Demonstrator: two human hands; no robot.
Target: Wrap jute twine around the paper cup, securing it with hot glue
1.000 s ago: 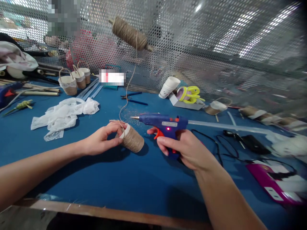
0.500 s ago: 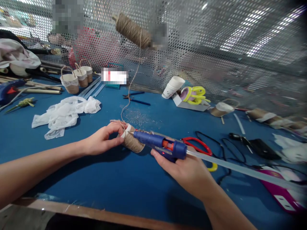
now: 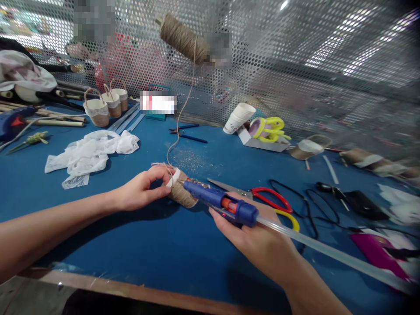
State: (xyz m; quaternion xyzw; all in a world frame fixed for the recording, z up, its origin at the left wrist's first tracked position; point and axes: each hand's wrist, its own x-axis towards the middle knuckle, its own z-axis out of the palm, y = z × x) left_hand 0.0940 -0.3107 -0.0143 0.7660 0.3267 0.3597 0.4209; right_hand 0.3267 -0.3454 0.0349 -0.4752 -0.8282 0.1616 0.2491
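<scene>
- At the far left, one spare blue glue gun (image 3: pixel 11 127) with an orange trigger is lying beside one green sprig (image 3: pixel 34 138), rough and thin.
- Next, I am seeing one heap of white lace (image 3: pixel 88 153), soft and wrinkled.
- Behind it, three small baskets (image 3: pixel 100 117) are standing in a row, brown below, pale at the rim, each with an arched handle.
- My left hand (image 3: pixel 144 188) is nearly closing, thumb and fingers pinching the rim of one cup.
- This twine-wrapped cup (image 3: pixel 183 195) is tilting on its side above the blue table (image 3: pixel 157 249), between my two hands; its wall is ribbed, its rim white and smooth.
- One spool of brown twine (image 3: pixel 182 39) is hanging above, and one strand is running down toward the cup.
- One blue plastic glue gun (image 3: pixel 213 195) is pointing at the cup's wall; whether the nozzle is touching, I cannot tell.
- My right hand (image 3: pixel 256 232) is wrapping around this gun; one long, translucent glue stick (image 3: pixel 308 243) is coming out behind.
- Beyond it, one pair of scissors (image 3: pixel 274 197) is lying, with one red and one yellow loop.
- Further right, one more basket (image 3: pixel 305 151) is lying.
</scene>
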